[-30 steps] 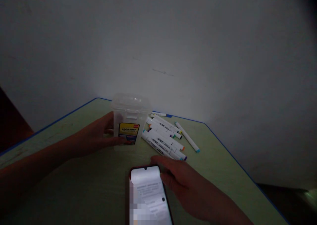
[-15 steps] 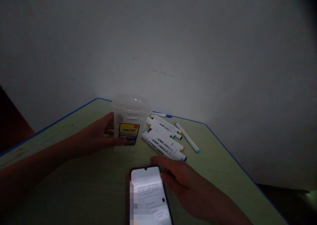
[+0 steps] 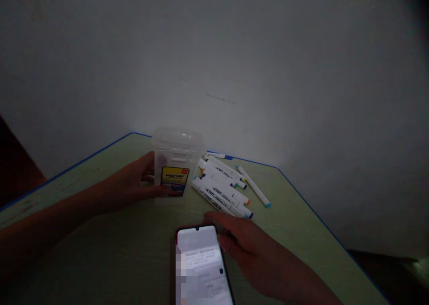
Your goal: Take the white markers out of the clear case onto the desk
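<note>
A clear plastic marker box (image 3: 196,168) stands upright on the table, its lid closed and a yellow "Marker" label on the front. My left hand (image 3: 140,180) grips it from the left, thumb across the label and fingers around the side and back. In front, a phone (image 3: 204,269) with a lit screen is held at its upper right edge by my right hand (image 3: 244,247). The thumb rests along the phone's side; some fingertips are hidden behind it. Several white markers (image 3: 221,184) with coloured ends lie in a loose pile right of the box.
One blue-ended marker (image 3: 254,186) lies apart, right of the pile. The pale green table (image 3: 295,233) has a blue edge and meets a grey wall (image 3: 234,63) at the back. The room is dim.
The text on the phone screen has changed. Both hands, the box and the markers have stayed in place.
</note>
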{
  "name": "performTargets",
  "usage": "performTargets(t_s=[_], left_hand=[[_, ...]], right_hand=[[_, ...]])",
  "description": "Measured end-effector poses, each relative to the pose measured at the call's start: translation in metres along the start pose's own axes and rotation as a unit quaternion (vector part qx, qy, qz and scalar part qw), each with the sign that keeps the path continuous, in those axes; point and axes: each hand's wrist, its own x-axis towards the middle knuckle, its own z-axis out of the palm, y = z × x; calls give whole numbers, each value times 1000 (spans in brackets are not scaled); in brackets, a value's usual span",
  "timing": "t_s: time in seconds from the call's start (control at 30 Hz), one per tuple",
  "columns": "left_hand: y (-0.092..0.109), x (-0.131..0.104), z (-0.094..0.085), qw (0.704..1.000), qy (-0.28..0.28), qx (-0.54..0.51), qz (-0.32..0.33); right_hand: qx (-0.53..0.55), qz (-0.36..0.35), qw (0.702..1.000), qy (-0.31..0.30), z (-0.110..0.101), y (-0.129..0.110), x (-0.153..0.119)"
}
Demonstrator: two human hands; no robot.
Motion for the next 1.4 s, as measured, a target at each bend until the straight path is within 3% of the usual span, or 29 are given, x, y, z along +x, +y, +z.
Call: performTargets(t_s=[1.4], left_hand=[[7,-1,0,1000,-19,-5,-16]], right_hand=[[13,-14,1000,9,1,1,-1]])
